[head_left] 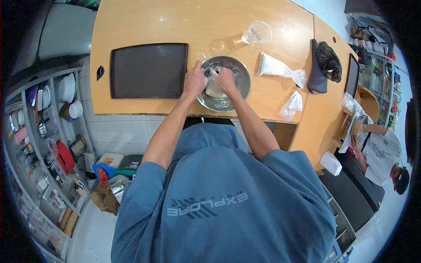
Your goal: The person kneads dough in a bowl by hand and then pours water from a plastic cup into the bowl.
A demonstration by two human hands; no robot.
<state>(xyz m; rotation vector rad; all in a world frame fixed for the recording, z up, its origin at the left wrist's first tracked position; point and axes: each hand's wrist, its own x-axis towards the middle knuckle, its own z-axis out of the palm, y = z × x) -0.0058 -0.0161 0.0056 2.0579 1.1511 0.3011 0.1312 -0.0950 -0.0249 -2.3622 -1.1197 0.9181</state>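
Note:
A round metal bowl (240, 72) sits near the front edge of a wooden counter (184, 22), with a pale lump of dough (215, 91) inside it. My left hand (194, 79) rests on the bowl's left rim, fingers curled over the edge. Inside the bowl, my right hand (223, 79) is pressed into the dough with fingers bent around it. My blue shirt fills the lower part of the view.
A dark baking tray (148, 70) lies left of the bowl. Behind it stand a clear measuring cup (259, 31) and a glass. White plastic bags (278, 68) and a dark cloth (326, 63) lie to the right. Shelves of dishes on the left; another person sits at the right.

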